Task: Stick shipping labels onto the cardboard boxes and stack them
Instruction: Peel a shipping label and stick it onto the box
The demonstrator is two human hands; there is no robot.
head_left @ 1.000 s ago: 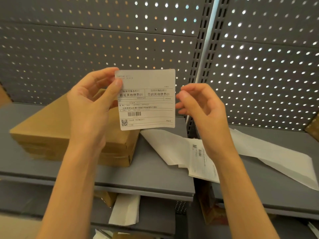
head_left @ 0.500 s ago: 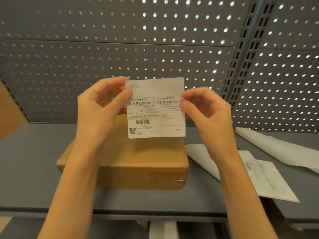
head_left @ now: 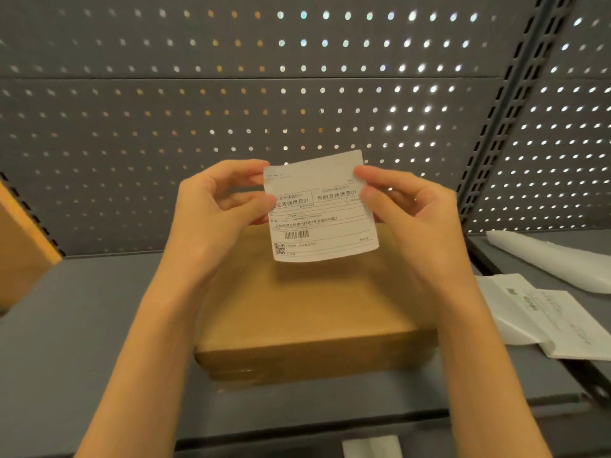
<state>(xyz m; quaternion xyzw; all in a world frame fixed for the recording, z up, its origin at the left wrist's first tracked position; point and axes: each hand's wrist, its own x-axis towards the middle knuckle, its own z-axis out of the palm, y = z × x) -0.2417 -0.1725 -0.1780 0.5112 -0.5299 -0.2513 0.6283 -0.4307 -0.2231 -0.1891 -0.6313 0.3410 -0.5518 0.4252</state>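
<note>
Two hands, left hand (head_left: 218, 206) and right hand (head_left: 406, 209), pinch the shipping label (head_left: 320, 206) by its upper corners above the cardboard box (head_left: 307, 312) mid-shelf (head_left: 82, 325); best lowered level, bottom edge first, then smoothed.

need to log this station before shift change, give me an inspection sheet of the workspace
surface: grey shelf, seam at right
job's things: shipping label held upright above the cardboard box; box top bare
clutter: white paper sheets on the right shelf; another box edge at far left
grippers: left hand pinches the label's left edge, right hand its right edge
cables: nothing seen
surroundings: perforated back panel, slotted upright
</note>
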